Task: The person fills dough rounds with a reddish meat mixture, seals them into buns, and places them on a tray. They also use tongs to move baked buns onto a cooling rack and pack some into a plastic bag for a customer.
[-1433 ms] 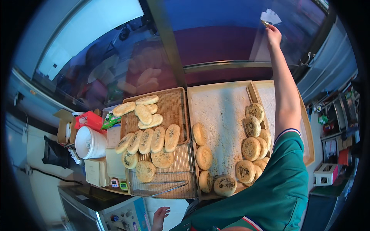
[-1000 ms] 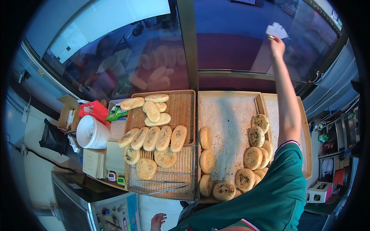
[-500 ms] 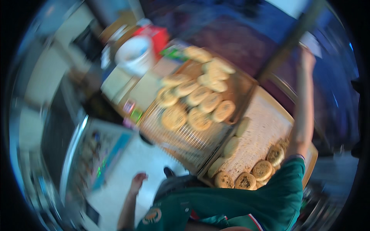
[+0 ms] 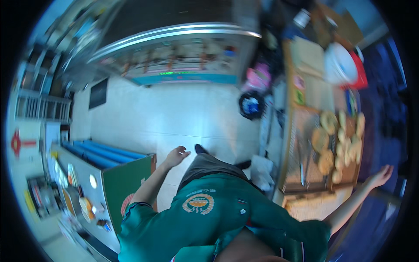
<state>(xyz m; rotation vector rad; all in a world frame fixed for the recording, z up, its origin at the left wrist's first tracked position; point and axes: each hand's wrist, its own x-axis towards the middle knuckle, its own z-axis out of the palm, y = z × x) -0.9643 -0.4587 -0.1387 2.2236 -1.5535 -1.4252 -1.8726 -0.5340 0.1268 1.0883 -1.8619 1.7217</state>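
My left hand (image 4: 176,156) is in mid-air over the floor, near my dark trousers, fingers apart and empty. My right hand (image 4: 380,176) is out at the right by the dark glass (image 4: 388,126), just beyond the bread trays, with loosely curled fingers and nothing visible in them. Beside it lie round breads (image 4: 324,162) and long breads (image 4: 360,125) on a wire rack and a wicker tray (image 4: 351,180). Metal tongs (image 4: 302,170) lie on the rack. A wooden tray (image 4: 314,205) with a floury bottom sits nearer, partly behind my arm.
A steel appliance (image 4: 174,59) stands ahead. A white bucket (image 4: 339,65), red box (image 4: 358,78) and paper bags (image 4: 305,56) share the right bench. A black bin (image 4: 251,105) is beside it. At left are a green-sided counter (image 4: 120,187), blue rolls (image 4: 102,153) and metal racks (image 4: 41,105).
The view has swung left from the glass to the room. My right hand no longer shows the white slip it held up, and has come lower. The breads now appear at the right.
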